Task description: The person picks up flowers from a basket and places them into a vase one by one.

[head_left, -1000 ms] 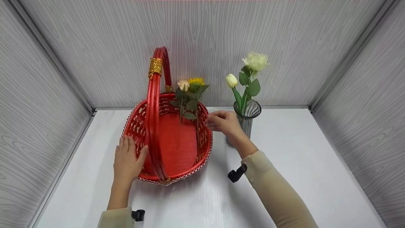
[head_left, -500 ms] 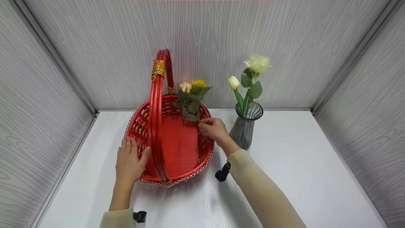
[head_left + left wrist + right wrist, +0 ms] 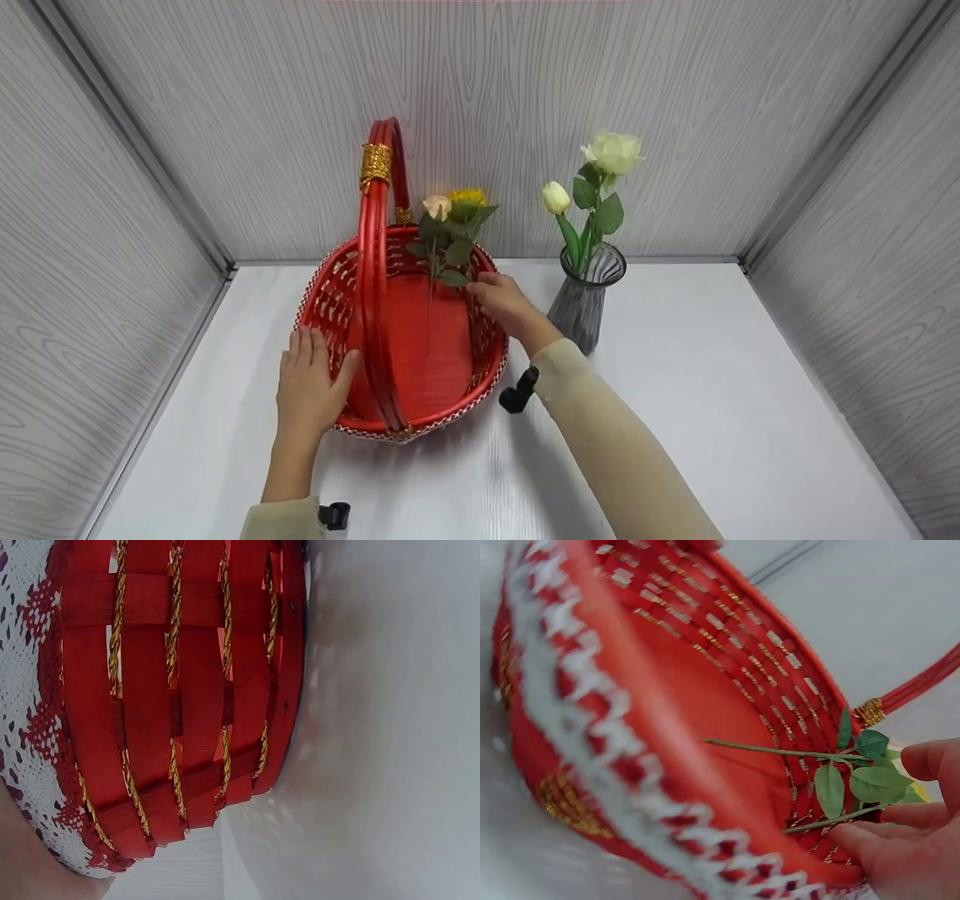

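A red woven basket (image 3: pixel 450 412) with a tall handle sits left of centre, tilted toward the head camera. My left hand (image 3: pixel 307 386) rests on its left rim, fingers straight. In the left wrist view, part of that hand (image 3: pixel 34 862) shows beside the lace trim. A peach rose (image 3: pixel 437 207) and a yellow flower (image 3: pixel 469 196) stand inside the basket at its back right. At the right rim, my right hand (image 3: pixel 506 304) reaches in beside the yellow flower's stem. Seen from the right wrist, its thumb and fingers are apart around the leaves (image 3: pixel 877 784).
Right of the basket stands a grey ribbed glass vase (image 3: pixel 581 311) holding a white rose (image 3: pixel 613 154) and a white tulip (image 3: pixel 556 197). Grey wood-patterned walls enclose the white table (image 3: pixel 720 390) at the back and both sides.
My right hand has moved left from beside the vase to the basket's right inner side, near the stem. The left hand keeps its place on the rim.
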Tool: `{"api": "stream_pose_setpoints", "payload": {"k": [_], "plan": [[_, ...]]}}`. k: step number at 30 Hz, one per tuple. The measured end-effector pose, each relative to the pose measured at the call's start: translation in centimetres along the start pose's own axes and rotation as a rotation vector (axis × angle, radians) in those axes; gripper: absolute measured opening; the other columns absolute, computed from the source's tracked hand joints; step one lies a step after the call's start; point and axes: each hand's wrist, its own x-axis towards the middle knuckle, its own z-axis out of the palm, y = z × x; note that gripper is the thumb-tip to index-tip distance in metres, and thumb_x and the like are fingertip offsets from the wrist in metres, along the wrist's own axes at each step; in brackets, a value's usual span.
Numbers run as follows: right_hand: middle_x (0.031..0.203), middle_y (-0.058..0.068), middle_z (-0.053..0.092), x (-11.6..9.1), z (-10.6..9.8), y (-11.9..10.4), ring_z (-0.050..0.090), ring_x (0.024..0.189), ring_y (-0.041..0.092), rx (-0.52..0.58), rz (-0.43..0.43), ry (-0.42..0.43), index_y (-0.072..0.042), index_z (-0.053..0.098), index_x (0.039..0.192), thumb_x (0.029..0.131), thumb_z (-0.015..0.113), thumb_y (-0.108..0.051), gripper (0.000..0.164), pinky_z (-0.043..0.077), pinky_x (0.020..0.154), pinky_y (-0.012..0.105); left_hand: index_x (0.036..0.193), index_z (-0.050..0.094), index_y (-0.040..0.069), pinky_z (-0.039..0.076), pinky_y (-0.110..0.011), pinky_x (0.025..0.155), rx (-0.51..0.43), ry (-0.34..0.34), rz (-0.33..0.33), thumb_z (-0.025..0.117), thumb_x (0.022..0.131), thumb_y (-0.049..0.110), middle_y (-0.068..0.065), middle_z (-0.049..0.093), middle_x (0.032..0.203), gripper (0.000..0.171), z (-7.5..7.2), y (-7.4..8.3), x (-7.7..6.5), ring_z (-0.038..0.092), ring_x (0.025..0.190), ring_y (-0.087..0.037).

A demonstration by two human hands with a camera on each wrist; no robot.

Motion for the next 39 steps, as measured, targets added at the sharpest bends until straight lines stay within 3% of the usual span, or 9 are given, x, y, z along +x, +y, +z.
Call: {"api": "stream_pose_setpoints", "payload": {"k": [3,7,13,16,22,26,31,34,39], "plan": [[0.154,0.02,0.034,0.4,0.0,-0.4,0.034,0.143,0.032,0.125,0.076,-0.072,0.004,0.031,0.151,0.104,0.048,-0.015,0.054,0.023,0.121,0.05,0.155,0.018,-0.007,0.005,-0.059,0.122,0.001,0.003,-0.003,0.034,0.098,0.067,-0.027,0.009,0.164,0.095,0.0,-0.1,0.0,0.003,0.153,-0.041],[0.15,0.018,0.037,0.8,0.0,-0.5,0.034,0.141,0.033,0.231,0.156,-0.096,0.003,0.034,0.149,0.104,0.047,-0.015,0.05,0.021,0.122,0.05,0.155,0.018,-0.007,0.005,-0.059,0.122,-0.003,0.002,0.001,0.034,0.098,0.067,-0.026,0.009,0.164,0.095,0.1,0.0,0.2,0.004,0.153,-0.041],[0.166,0.011,0.015,1.2,0.2,-0.1,0.012,0.153,0.036,0.229,0.22,-0.054,-0.005,0.016,0.159,0.104,0.049,-0.02,0.065,0.013,0.124,0.047,0.155,0.019,-0.006,0.007,-0.059,0.122,-0.006,0.015,0.003,0.036,0.098,0.066,-0.026,0.012,0.164,0.094,0.1,0.3,0.3,0.006,0.153,-0.041],[0.167,0.011,0.013,1.3,0.3,0.0,0.011,0.153,0.036,0.233,0.223,-0.04,-0.005,0.014,0.159,0.104,0.049,-0.02,0.067,0.012,0.125,0.047,0.155,0.02,-0.006,0.007,-0.059,0.122,-0.004,0.021,0.006,0.035,0.098,0.066,-0.026,0.013,0.164,0.093,0.1,0.4,0.3,0.006,0.153,-0.04],[0.164,0.017,0.022,1.2,1.0,-0.1,0.019,0.152,0.035,0.198,0.191,-0.014,-0.004,0.013,0.159,0.102,0.051,-0.017,0.07,0.02,0.122,0.052,0.156,0.019,-0.005,0.007,-0.059,0.122,0.0,0.014,-0.006,0.034,0.098,0.067,-0.025,0.01,0.164,0.094,-0.1,0.2,0.1,0.004,0.154,-0.04],[0.159,0.021,0.03,1.2,1.5,0.0,0.029,0.147,0.037,0.167,0.134,0.002,0.002,0.018,0.157,0.103,0.048,-0.014,0.064,0.026,0.119,0.054,0.155,0.019,-0.006,0.007,-0.059,0.122,-0.006,0.015,-0.008,0.034,0.098,0.067,-0.025,0.011,0.164,0.094,-0.1,0.2,0.0,0.005,0.154,-0.039],[0.131,0.021,0.054,1.2,1.7,0.1,0.057,0.116,0.03,0.252,0.103,0.033,0.006,0.036,0.149,0.104,0.046,-0.011,0.049,0.039,0.111,0.051,0.155,0.021,-0.007,0.007,-0.058,0.122,-0.008,0.024,0.004,0.034,0.099,0.066,-0.026,0.014,0.163,0.093,0.0,0.2,0.1,0.006,0.153,-0.04],[0.109,0.015,0.061,1.3,1.5,0.0,0.061,0.094,0.023,0.325,0.137,0.056,0.006,0.044,0.142,0.106,0.045,-0.013,0.041,0.044,0.105,0.047,0.155,0.021,-0.007,0.007,-0.058,0.122,-0.003,0.016,0.0,0.033,0.099,0.067,-0.026,0.014,0.163,0.093,0.1,0.0,0.1,0.005,0.154,-0.039],[0.099,0.011,0.064,1.3,1.3,-0.3,0.063,0.085,0.02,0.396,0.204,0.079,0.004,0.053,0.134,0.105,0.05,-0.017,0.035,0.05,0.095,0.039,0.155,0.02,-0.006,0.006,-0.058,0.123,-0.004,0.011,-0.009,0.033,0.099,0.066,-0.026,0.013,0.164,0.093,0.2,-0.1,-0.1,0.004,0.154,-0.039]]}}
